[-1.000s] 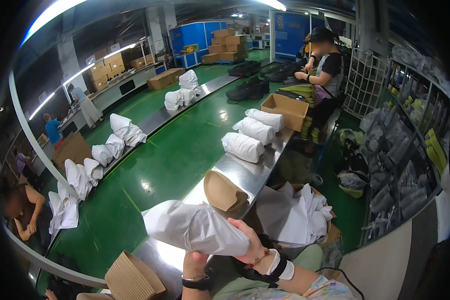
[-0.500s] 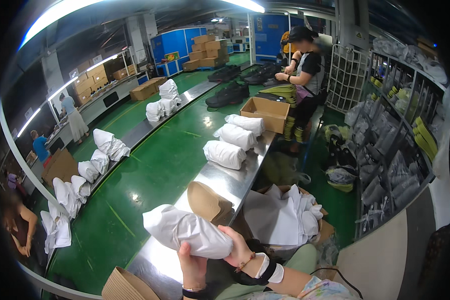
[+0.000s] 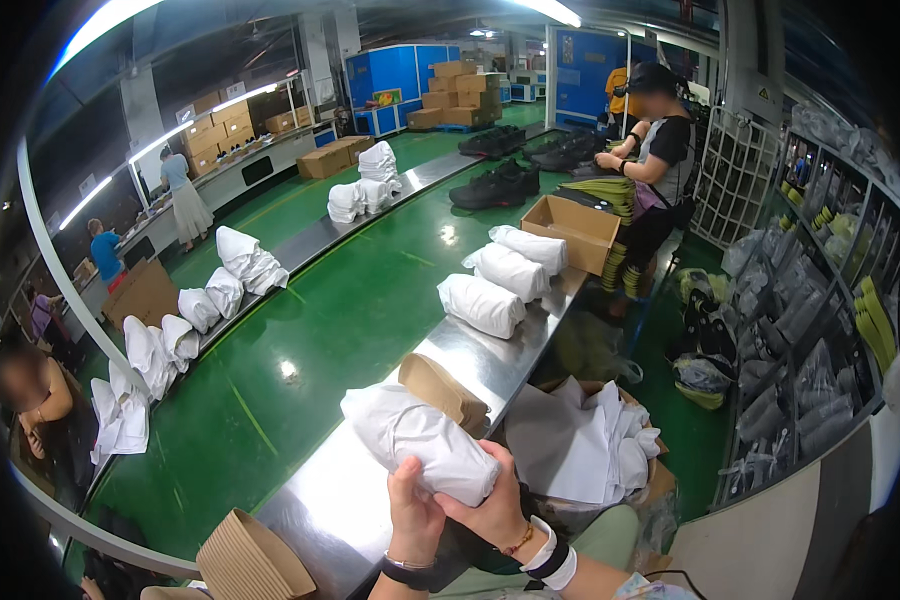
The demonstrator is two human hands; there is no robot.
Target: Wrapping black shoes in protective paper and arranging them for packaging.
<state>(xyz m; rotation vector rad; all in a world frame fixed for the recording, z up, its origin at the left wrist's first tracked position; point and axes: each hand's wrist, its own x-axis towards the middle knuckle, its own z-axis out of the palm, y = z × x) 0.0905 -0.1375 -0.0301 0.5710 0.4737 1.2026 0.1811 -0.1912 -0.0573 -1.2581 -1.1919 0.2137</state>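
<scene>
So you're at a narrow, shiny metal table (image 3: 315, 505) next to a glossy green surface (image 3: 270, 390), in a big workshop with strip lights overhead. Both hands are wrapped around the near end of a crinkly white bundle (image 3: 400, 425), left hand (image 3: 417, 515) on one side, right hand (image 3: 492, 505) on the other, and you've got it up over the near part of the table. It's a rounded, longish shape. It partly blocks your view of a curved brown cardboard piece (image 3: 448, 392); a ribbed one (image 3: 255, 560) sits near left. Farther along, three wrapped white bundles (image 3: 481, 305) lie before an open carton (image 3: 565, 238). White sheets (image 3: 565, 440) spill around on your right.
</scene>
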